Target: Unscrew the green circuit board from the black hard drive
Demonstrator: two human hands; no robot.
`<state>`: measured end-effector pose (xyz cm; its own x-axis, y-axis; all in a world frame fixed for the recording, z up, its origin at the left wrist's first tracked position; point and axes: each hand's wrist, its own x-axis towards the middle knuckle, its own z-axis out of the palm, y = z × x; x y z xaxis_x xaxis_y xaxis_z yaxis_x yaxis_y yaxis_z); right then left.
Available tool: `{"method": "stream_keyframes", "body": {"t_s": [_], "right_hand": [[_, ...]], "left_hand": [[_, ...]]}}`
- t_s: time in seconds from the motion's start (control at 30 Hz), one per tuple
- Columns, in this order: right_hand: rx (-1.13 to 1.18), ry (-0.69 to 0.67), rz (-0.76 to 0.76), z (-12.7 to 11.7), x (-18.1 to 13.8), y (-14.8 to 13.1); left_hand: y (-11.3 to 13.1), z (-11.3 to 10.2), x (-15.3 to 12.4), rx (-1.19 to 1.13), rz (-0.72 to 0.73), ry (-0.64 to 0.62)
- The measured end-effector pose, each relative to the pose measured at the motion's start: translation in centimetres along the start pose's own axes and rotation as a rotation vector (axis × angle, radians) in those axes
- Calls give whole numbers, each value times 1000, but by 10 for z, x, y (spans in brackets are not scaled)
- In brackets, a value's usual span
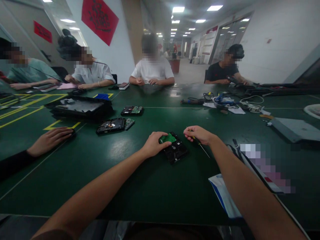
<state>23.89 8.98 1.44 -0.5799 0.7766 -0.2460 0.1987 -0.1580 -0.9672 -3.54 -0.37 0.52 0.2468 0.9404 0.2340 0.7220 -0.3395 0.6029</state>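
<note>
A black hard drive (178,151) with a green circuit board (168,137) lies on the green table in front of me. My left hand (155,144) grips its left side, the thumb across the top and the fingers at the far edge. Just right of the drive, my right hand (198,134) is closed around a screwdriver (205,151) with a yellow and black handle. Its thin metal shaft slants down to the right, away from the drive. Part of the handle is hidden by my fingers.
Left are another hard drive (111,126), a small loose circuit board (129,123), a third drive (132,110) and a black tray (80,107). A co-worker's hand (52,140) rests farther left. Cables (223,100), a grey metal box (296,129) and a white-blue packet (225,195) lie right.
</note>
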Motion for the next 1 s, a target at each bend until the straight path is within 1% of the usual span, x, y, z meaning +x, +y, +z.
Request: {"method": "stream_keyframes", "body": {"t_s": [0.13,0.3,0.5,0.63,0.77,0.83,0.9,1.0], "right_hand": [[67,39,13,-3,-2,4],[157,117,55,-8,-3,5],[226,142,56,-18,2,-11],[216,209,10,-9,4,-17],[257,292,-22,9,0,-10],[233,356,-20,14,-5,-5],[148,404,-15,16,-10,-2],[-32,407,-9,17,-19,0]], "left_hand": [[1,3,6,8,43,-33],[7,7,18,-32,106,-116],[14,16,33,-135,133,-170],[12,23,41,-163,148,-194],[10,25,41,-165,147,-187],[9,25,40,-144,155,-186],[9,25,40,-131,156,-183],[10,23,39,-184,113,-193]]}}
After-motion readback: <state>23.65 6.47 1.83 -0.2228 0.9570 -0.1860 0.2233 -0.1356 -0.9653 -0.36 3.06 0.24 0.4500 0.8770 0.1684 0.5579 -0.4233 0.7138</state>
